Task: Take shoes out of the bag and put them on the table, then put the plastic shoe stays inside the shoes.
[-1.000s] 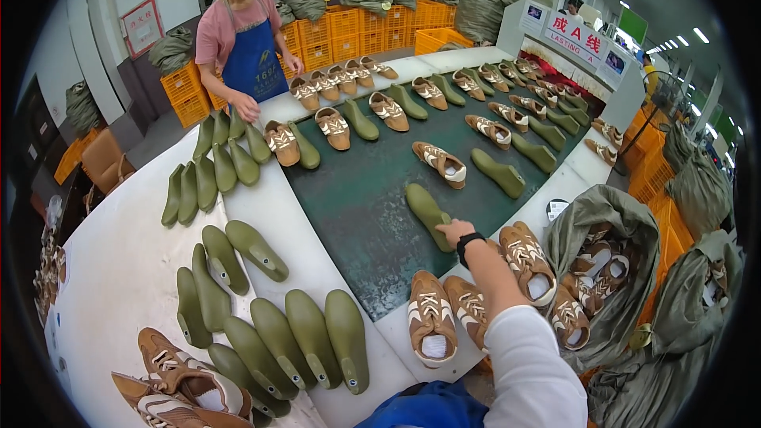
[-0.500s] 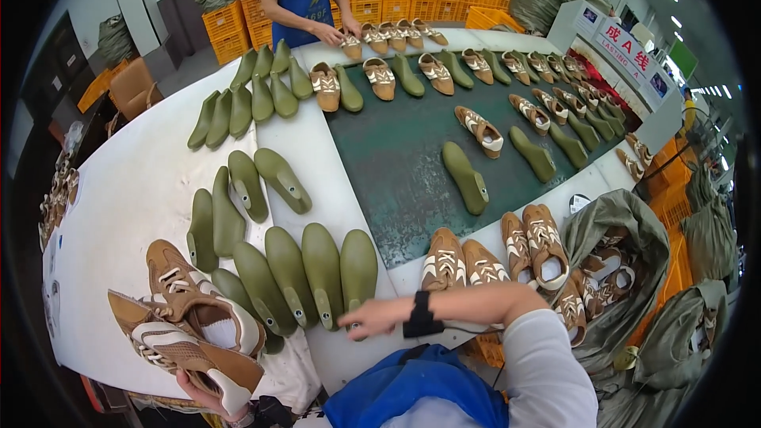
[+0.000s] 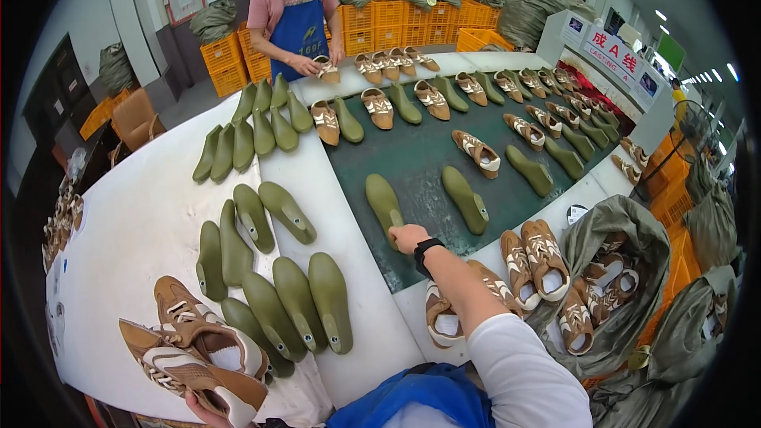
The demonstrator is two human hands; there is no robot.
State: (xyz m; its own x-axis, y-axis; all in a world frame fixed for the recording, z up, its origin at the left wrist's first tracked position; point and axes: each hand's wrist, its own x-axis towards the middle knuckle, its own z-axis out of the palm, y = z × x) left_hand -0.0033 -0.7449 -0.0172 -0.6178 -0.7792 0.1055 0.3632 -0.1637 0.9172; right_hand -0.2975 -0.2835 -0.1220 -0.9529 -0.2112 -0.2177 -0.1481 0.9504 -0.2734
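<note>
Factory counter (image 3: pixel 143 214), dark green belt (image 3: pixel 420 166): right hand (image 3: pixel 410 238) grasping an olive-green moulded plastic shoe last (image 3: pixel 384 204) lying on the belt, seemingly stiff, smooth, light, best held mid-body; left hand (image 3: pixel 204 410) clutching tan-and-cream laced shoes (image 3: pixel 202 357).

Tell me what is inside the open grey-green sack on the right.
The sack holds a loose pile of tan and white shoe uppers, several with open tops facing up. Whatever lies beneath that top layer is covered by the uppers and the sack's folded cloth.
</note>
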